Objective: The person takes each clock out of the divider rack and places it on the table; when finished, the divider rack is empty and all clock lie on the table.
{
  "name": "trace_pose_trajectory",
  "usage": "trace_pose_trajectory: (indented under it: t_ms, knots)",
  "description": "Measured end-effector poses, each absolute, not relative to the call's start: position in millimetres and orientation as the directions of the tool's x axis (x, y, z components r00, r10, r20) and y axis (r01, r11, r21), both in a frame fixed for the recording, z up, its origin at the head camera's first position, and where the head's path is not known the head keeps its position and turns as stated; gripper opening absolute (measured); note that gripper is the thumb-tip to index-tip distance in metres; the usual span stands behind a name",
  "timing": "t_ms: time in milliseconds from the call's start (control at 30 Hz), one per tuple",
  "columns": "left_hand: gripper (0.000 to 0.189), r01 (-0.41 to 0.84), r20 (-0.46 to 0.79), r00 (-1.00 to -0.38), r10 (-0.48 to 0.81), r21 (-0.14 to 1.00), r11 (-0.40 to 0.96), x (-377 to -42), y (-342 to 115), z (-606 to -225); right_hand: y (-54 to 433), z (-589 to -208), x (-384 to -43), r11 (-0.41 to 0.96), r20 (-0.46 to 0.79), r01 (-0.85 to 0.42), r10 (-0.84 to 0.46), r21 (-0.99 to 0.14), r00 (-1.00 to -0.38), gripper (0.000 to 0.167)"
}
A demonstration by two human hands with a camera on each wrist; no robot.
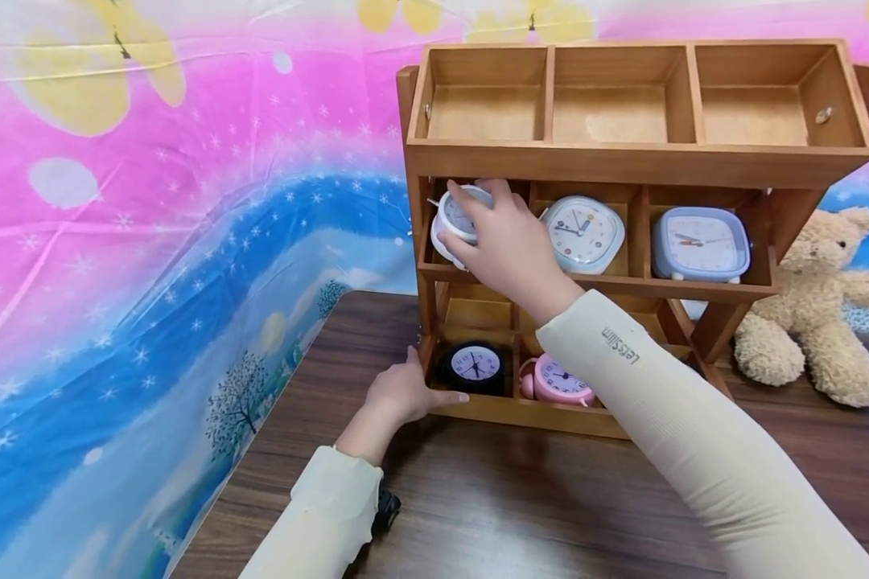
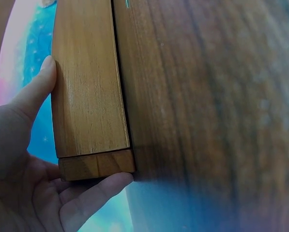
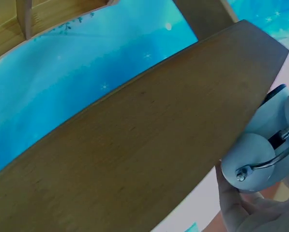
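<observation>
My right hand (image 1: 510, 245) grips a white twin-bell alarm clock (image 1: 455, 217) at the left compartment of the middle tier. The right wrist view shows the clock's round bell (image 3: 248, 162) and metal handle, with fingers curled around its side. My left hand (image 1: 398, 392) holds the lower left corner of the wooden shelf rack (image 1: 543, 420). In the left wrist view its thumb lies along one edge of the wooden board (image 2: 88, 82) and the other fingers wrap the end. A black clock (image 1: 475, 366) sits in the bottom left compartment, close to this hand.
A pale blue-white clock (image 1: 585, 233) and a lavender clock (image 1: 702, 244) occupy the other middle compartments. Below, a pink alarm clock (image 1: 561, 378) is partly behind the right sleeve. A teddy bear (image 1: 821, 297) sits at right on the dark wooden table (image 1: 507, 498).
</observation>
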State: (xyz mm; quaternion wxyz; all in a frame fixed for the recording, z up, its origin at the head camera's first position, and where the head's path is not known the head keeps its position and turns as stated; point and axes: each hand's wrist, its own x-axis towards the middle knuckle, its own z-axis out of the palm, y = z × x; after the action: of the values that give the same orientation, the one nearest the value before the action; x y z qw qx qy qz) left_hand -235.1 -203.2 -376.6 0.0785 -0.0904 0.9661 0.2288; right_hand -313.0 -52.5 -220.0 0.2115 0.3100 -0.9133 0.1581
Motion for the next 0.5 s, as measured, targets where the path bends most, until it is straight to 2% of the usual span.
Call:
trace_pose_trajectory:
  t_ms: [333, 500]
  knots:
    - [0.122, -0.215, -0.203, -0.970, -0.137, 0.437, 0.874, -236, -203, -376, -32, -225, -278, 0.703, 0.462, -0.678, -0.539, -0.213, -0.704, 0.066]
    - [0.122, -0.205, -0.205, -0.971, -0.125, 0.433, 0.878, -237, -203, -375, -21, -232, -258, 0.691, 0.425, -0.698, -0.584, -0.186, -0.692, 0.067]
